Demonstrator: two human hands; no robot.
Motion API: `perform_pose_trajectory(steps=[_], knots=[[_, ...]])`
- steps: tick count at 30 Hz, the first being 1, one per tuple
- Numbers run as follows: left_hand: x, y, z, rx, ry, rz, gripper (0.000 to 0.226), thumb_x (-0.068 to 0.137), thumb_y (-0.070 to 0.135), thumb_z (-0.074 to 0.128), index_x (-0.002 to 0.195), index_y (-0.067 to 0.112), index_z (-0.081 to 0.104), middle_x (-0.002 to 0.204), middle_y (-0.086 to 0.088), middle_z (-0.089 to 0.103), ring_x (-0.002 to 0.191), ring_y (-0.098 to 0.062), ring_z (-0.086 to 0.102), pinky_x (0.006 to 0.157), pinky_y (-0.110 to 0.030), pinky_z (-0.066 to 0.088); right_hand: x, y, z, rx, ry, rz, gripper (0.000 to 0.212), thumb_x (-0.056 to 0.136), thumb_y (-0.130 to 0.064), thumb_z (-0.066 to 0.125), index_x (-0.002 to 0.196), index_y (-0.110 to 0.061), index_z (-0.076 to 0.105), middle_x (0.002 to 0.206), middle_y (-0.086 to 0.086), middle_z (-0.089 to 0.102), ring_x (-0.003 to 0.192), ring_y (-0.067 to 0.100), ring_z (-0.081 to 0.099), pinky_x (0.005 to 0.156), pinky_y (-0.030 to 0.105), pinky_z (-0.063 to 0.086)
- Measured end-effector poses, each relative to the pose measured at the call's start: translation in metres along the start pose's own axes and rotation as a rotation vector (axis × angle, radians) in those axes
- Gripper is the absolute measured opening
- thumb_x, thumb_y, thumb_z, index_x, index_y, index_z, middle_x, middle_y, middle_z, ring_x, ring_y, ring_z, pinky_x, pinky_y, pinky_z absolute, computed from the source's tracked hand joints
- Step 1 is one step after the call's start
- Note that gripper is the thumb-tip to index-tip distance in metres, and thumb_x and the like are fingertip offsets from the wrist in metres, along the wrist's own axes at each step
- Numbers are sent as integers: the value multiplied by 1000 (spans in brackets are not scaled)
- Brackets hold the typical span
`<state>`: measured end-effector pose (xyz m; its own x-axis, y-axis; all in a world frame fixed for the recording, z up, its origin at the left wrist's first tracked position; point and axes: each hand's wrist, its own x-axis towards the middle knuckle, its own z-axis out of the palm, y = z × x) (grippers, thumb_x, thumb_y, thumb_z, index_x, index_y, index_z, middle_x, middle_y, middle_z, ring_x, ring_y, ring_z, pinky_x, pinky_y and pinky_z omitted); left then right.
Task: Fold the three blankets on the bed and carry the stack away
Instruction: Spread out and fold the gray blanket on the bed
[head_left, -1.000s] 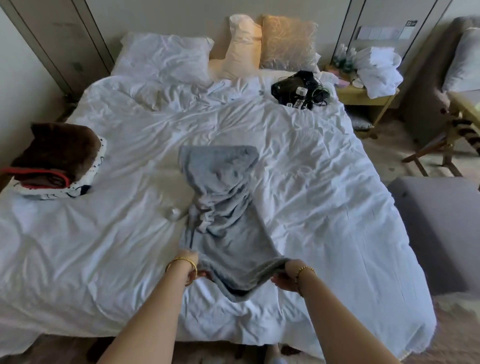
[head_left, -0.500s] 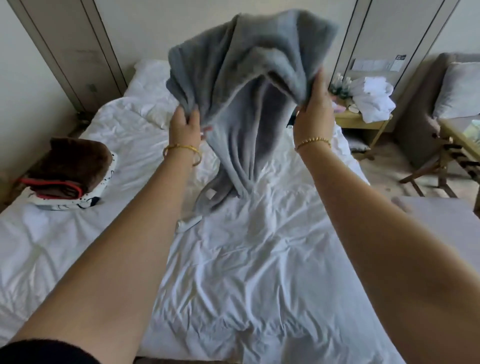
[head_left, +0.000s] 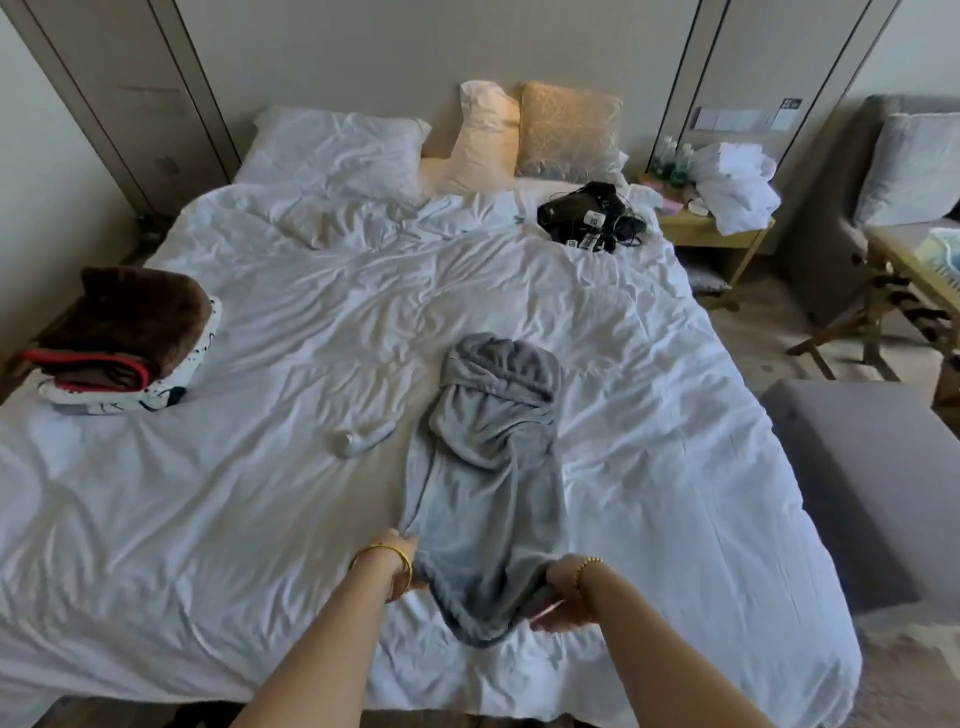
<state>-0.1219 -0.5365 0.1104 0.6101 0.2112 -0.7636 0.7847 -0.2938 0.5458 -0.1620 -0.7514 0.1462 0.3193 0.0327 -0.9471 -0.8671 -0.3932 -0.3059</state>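
A grey blanket (head_left: 493, 478) lies rumpled lengthwise on the white bed (head_left: 260, 519), its far end bunched up. My left hand (head_left: 402, 558) grips its near left corner. My right hand (head_left: 558, 597) grips the near right corner, fingers curled under the edge. At the bed's left edge a folded brown blanket with red trim (head_left: 130, 322) lies on top of a folded white patterned blanket (head_left: 156, 395).
A small white bundle (head_left: 358, 439) lies on the bed left of the grey blanket. Black gear with cables (head_left: 592, 215) sits near the pillows (head_left: 337, 148). A nightstand with white towels (head_left: 732, 187) stands at the right. A grey bench (head_left: 872, 493) stands beside the bed.
The grey blanket was lifted high and shaken in front of me, then came down flat again on the bed. Both hands kept hold of its near corners.
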Motion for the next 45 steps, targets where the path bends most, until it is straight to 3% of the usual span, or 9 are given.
perform_pose_trajectory(steps=[2,5,9,11,16,19,25,37,45], knots=[[-10,41,-6,-36,50,166,41,98,21,43,133,-1,42,132,-29,47,119,-42,50,96,-53,45,-22,-34,-15,361,65,-170,38,94,11,20,74,4,51,55,15,58,45,19,58,51,26,51],[-51,162,-32,-98,385,587,45,99,32,36,134,5,46,133,-25,49,121,-37,49,103,-42,39,-100,-124,-57,639,328,-521,37,99,1,23,132,10,39,123,19,54,115,24,53,87,14,41],[-112,249,-51,-377,652,1143,40,96,28,41,129,8,51,120,-18,62,101,-28,62,85,-34,52,-199,-174,-100,575,1167,-1412,56,82,7,30,135,-4,41,107,-4,49,99,10,48,69,-7,34],[-96,221,-39,-136,554,1068,35,94,22,40,125,9,53,113,-20,65,91,-32,64,78,-35,53,-175,-147,-99,234,1358,-1262,48,82,4,32,128,-6,46,106,7,58,95,22,55,72,14,37],[-27,65,-2,220,71,198,35,94,10,46,126,-5,51,125,-23,57,108,-37,60,84,-44,55,-28,1,-53,-174,389,13,30,98,-6,30,113,13,49,124,26,57,70,27,68,47,29,41],[-23,28,6,276,34,133,40,95,18,48,126,-8,49,129,-24,53,114,-37,55,86,-30,45,6,31,-33,-280,329,43,18,96,-1,32,89,5,47,115,24,62,43,19,55,43,26,42],[-18,41,11,436,52,186,46,99,28,35,137,3,39,141,-19,44,127,-34,44,104,-38,35,13,-4,-42,-262,510,-155,38,94,0,39,132,1,45,133,19,52,117,33,54,67,28,47],[36,80,38,230,309,306,34,90,-2,37,119,7,51,123,-18,55,106,-33,53,87,-35,42,69,-26,-99,413,649,-383,51,91,8,25,138,-5,40,140,16,42,133,32,36,111,36,28],[115,133,88,471,256,80,24,93,22,35,101,15,57,106,-11,61,83,-26,49,78,-32,43,162,-60,-161,329,522,-170,30,86,8,33,101,-2,57,99,17,56,90,27,47,78,32,39]])
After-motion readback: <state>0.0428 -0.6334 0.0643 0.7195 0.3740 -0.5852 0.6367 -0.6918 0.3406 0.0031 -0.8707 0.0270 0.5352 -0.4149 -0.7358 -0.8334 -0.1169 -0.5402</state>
